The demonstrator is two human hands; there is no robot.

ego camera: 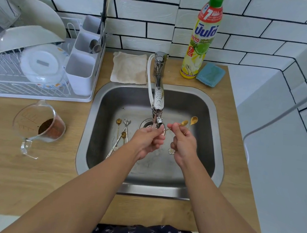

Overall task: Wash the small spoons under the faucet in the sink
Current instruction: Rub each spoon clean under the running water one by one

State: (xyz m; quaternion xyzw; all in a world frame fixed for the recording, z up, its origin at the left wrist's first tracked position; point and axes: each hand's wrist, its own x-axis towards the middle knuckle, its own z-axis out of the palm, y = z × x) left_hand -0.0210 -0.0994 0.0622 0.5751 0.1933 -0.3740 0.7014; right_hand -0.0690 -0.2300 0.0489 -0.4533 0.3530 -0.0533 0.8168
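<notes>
Wooden countertop (206, 206) frames my steel sink (213, 111). Under the chrome faucet (157, 98) my right hand (184, 147) pinches two small gold spoons (188, 122) by their stems, bowls pointing far-right; my left hand (146, 142) pinches the near tip of one. More small spoons (122, 132) lie on the basin floor, left of the drain (148, 124). A yellow dish-soap bottle (201, 42) stands at the far side.

Right hand (184, 144) pinching two gold spoons (188, 122) beside the faucet (158, 98); left hand (146, 140) under the spout, fingers curled. More spoons (122, 132) lying in the sink (213, 111).
</notes>
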